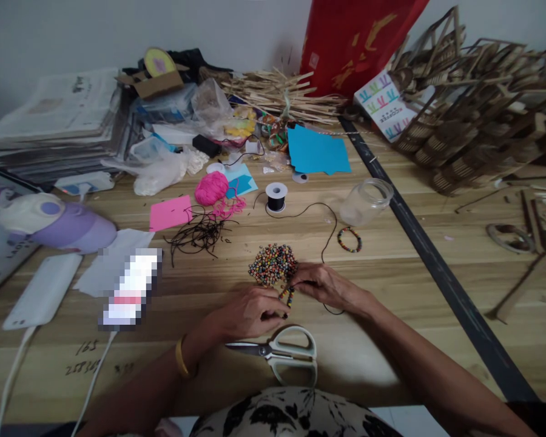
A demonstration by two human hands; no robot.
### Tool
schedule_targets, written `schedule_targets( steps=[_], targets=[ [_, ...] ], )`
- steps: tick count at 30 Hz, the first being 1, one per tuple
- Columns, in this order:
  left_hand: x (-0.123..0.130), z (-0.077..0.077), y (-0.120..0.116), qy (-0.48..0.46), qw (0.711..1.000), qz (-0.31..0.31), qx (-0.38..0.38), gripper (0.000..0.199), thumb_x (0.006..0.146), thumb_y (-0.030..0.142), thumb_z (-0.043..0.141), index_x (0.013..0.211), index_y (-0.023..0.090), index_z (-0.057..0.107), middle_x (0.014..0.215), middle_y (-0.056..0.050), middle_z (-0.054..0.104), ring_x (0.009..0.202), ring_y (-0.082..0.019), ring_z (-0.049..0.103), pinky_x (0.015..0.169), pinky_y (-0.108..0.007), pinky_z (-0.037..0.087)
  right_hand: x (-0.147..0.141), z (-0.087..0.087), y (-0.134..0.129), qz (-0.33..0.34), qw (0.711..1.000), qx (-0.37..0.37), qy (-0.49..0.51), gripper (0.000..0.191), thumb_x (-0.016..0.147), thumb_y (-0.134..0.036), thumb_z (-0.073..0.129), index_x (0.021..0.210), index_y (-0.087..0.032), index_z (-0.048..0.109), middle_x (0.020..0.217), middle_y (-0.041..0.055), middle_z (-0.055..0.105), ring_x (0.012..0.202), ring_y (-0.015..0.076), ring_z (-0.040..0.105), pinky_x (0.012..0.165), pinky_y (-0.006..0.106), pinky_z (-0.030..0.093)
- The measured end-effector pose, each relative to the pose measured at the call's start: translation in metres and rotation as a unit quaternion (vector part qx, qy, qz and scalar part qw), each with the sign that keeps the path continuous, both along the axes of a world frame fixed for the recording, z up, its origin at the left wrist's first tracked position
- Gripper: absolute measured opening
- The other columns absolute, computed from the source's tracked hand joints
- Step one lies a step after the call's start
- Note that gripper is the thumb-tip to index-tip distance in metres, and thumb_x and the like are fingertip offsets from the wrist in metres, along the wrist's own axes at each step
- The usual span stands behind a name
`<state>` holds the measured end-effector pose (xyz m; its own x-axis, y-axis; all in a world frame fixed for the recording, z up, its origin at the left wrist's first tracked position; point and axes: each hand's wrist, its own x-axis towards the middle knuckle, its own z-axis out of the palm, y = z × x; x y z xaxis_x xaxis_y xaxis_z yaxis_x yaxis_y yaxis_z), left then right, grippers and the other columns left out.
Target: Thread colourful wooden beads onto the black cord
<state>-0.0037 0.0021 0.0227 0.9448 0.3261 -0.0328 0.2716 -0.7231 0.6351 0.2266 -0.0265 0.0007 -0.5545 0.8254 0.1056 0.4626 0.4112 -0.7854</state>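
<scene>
A short string of coloured beads (290, 297) hangs between my hands. My right hand (321, 283) pinches its upper end, at the right edge of a heap of small multicoloured beads (272, 263). My left hand (253, 312) is closed at the string's lower end, just in front of the heap; its fingertips are too small to make out fully. Black cord (330, 212) runs from a white spool (276, 197) round to my right hand. A finished-looking ring of beads, a bracelet (349, 240), lies behind that hand. Scissors (282, 352) with pale handles lie nearest my body.
A clear glass jar (366, 201) stands behind the bracelet. Black cord pieces (198, 233), a pink card (170, 212) and pink yarn (211, 188) lie back left. A phone (131, 288) and power bank (43, 291) with cables lie left; woven bamboo pieces (464, 121) crowd the right.
</scene>
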Motion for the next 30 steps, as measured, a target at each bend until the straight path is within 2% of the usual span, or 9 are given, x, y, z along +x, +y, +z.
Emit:
schedule_targets(
  steps=[7,19,30],
  targets=[
    [0.0015,-0.0021,0.0005,0.002,1.000,0.009,0.008,0.021,0.086,0.021,0.057,0.103,0.020,0.069,0.084,-0.003,0.067,0.075,-0.013,0.061,0.071,-0.022,0.046,0.0000,0.0009,0.0005,0.001,1.000,-0.004,-0.001,0.020,0.094,-0.017,0.048,0.088,-0.013,0.067,0.084,0.0071,0.063,0.078,0.0158,0.058,0.070,0.026,0.045],
    [0.0018,-0.0003,-0.0004,0.024,0.999,0.001,0.030,0.018,0.087,0.021,0.056,0.099,0.020,0.070,0.084,-0.003,0.068,0.077,-0.014,0.062,0.073,-0.022,0.044,0.0001,-0.0027,0.0009,-0.002,1.000,0.001,0.006,0.020,0.094,-0.017,0.049,0.088,-0.014,0.067,0.084,0.0068,0.063,0.078,0.0154,0.058,0.070,0.026,0.045],
    [0.0034,-0.0024,-0.0009,-0.004,1.000,0.026,-0.005,0.020,0.090,0.022,0.053,0.103,0.017,0.068,0.086,-0.003,0.067,0.075,-0.013,0.061,0.071,-0.022,0.043,-0.0002,0.0020,0.0009,-0.002,1.000,-0.003,-0.005,0.021,0.094,-0.017,0.049,0.086,-0.014,0.067,0.082,0.0059,0.063,0.076,0.0150,0.058,0.069,0.026,0.045]
  ],
)
